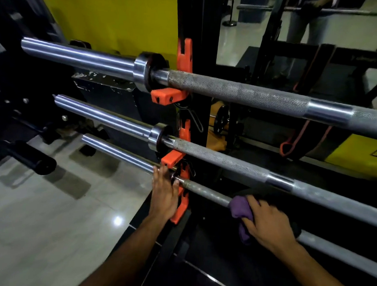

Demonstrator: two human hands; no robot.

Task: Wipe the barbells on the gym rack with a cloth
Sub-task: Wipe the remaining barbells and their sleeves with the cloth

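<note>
Three steel barbells lie across orange hooks on a black rack upright (200,113): a top barbell (239,92), a middle barbell (225,160) and a bottom barbell (207,192). My right hand (266,222) grips a purple cloth (242,211) wrapped round the bottom barbell's shaft, right of the upright. My left hand (165,192) holds the same bar at its collar beside the lowest orange hook (181,207), fingers curled over the bar and thumb under it.
Shiny tiled floor (50,223) spreads out at the left. A black padded machine arm (31,158) juts in from the left. A yellow wall panel (115,16) stands behind the rack. A person (307,18) stands at the back right, near more racks.
</note>
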